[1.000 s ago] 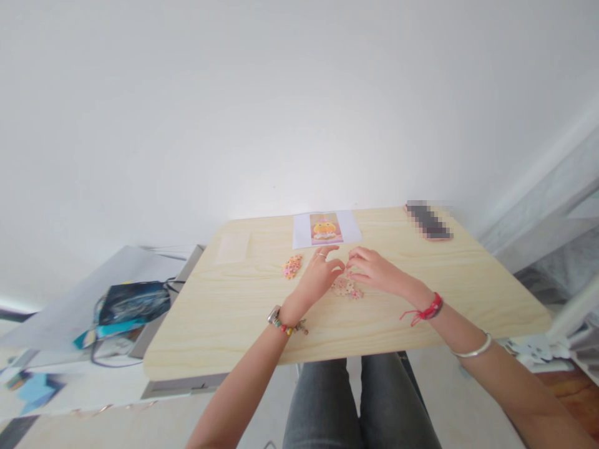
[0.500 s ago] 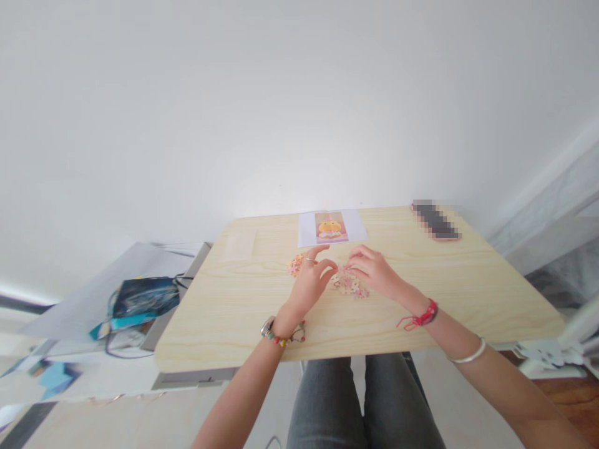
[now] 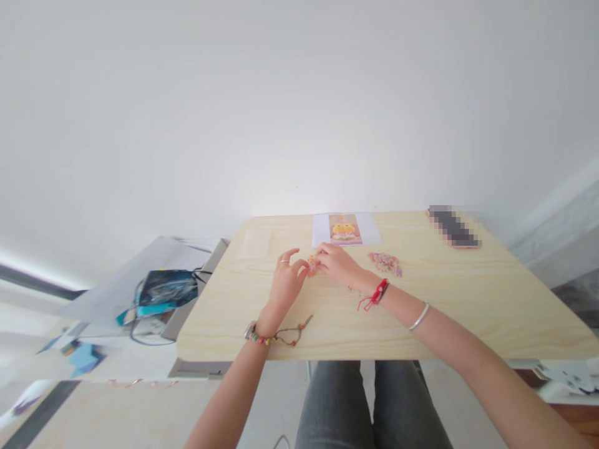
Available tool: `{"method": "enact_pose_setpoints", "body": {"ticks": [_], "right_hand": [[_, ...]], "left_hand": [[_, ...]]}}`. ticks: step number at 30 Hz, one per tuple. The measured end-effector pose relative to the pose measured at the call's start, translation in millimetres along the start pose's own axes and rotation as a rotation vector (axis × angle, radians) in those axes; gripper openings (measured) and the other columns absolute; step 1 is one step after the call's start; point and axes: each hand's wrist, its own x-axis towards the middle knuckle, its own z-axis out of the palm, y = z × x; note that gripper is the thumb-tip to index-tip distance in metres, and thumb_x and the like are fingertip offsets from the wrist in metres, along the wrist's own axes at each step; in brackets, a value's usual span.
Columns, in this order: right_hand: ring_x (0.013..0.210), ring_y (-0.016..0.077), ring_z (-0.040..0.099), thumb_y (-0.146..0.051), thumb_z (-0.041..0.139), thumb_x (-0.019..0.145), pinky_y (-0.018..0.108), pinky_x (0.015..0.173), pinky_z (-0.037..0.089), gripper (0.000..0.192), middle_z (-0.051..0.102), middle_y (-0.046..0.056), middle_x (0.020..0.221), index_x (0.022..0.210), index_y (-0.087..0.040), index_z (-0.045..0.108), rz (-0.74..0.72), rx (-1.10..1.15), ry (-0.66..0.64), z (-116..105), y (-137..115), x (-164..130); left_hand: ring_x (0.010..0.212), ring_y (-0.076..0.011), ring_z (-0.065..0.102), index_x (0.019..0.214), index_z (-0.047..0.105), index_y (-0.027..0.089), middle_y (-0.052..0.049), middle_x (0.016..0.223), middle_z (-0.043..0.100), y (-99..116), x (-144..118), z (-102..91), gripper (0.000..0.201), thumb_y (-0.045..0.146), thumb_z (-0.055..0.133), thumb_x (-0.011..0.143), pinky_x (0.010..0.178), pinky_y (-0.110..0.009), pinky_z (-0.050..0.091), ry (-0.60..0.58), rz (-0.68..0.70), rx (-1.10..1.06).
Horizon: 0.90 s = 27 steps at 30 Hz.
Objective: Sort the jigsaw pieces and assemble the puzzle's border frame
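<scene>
Against one plain white wall, one pale wood-grained table is set. Three groups of loose pieces can be counted on it: one heap of small orange-and-pink jigsaw-like pieces between the fingertips, one heap of small pink-and-purple pieces to the right, and one sparse scatter of tiny pieces, partly hidden by the right wrist; individual pieces are too small to be counted. Near the wall are laid one white paper sheet printed with a yellow cartoon figure, one pixelated dark phone at the right and one pale rectangular sheet at the left. The left hand is angled inward, one finger raised; the right hand is extended leftward, palm down. Fingers of both are narrowed at the orange-and-pink heap; whether a piece is gripped cannot be told. Wood is exposed toward the near edge, and more widely toward the right edge.
</scene>
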Motion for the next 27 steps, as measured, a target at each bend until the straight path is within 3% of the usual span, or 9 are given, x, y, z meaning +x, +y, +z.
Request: {"method": "enact_pose_setpoints", "body": {"ticks": [7, 13, 20, 27], "right_hand": [[0.068, 0.0123, 0.047, -0.015, 0.049, 0.086, 0.024, 0.062, 0.037, 0.020, 0.054, 0.006, 0.082, 0.069, -0.012, 0.061, 0.033, -0.098, -0.067, 17, 0, 13], [0.077, 0.0156, 0.049, -0.011, 0.049, 0.084, 0.028, 0.069, 0.039, 0.015, 0.055, 0.007, 0.086, 0.075, -0.013, 0.061, 0.113, -0.058, -0.022, -3, 1, -9], [0.083, 0.0167, 0.052, -0.015, 0.056, 0.081, 0.031, 0.076, 0.041, 0.010, 0.053, 0.005, 0.091, 0.074, -0.017, 0.064, 0.173, 0.030, -0.077, -39, 20, -75], [0.086, 0.0195, 0.052, -0.028, 0.064, 0.077, 0.037, 0.084, 0.037, 0.013, 0.056, 0.007, 0.090, 0.075, -0.015, 0.065, 0.228, -0.085, -0.114, -37, 6, -79]], "left_hand": [[0.106, -0.0265, 0.051, 0.079, 0.063, 0.020, -0.009, 0.112, 0.051, -13, -6, 7.3, 0.005, 0.017, 0.062, 0.076, 0.090, -0.046, 0.046, 0.016, -0.042, 0.096], [0.110, -0.0282, 0.048, 0.086, 0.063, 0.019, -0.012, 0.116, 0.049, -11, -10, 2.6, 0.008, 0.018, 0.059, 0.079, 0.092, -0.047, 0.045, 0.024, -0.043, 0.123], [0.111, -0.0272, 0.046, 0.086, 0.063, 0.019, -0.011, 0.117, 0.048, 25, -12, 6.4, 0.012, 0.012, 0.061, 0.076, 0.093, -0.047, 0.044, -0.033, 0.073, 0.012], [0.117, -0.0299, 0.042, 0.086, 0.066, 0.019, -0.012, 0.120, 0.047, 56, 0, 31.2, 0.019, 0.008, 0.061, 0.073, 0.097, -0.052, 0.038, -0.213, 0.142, -0.019]]}}
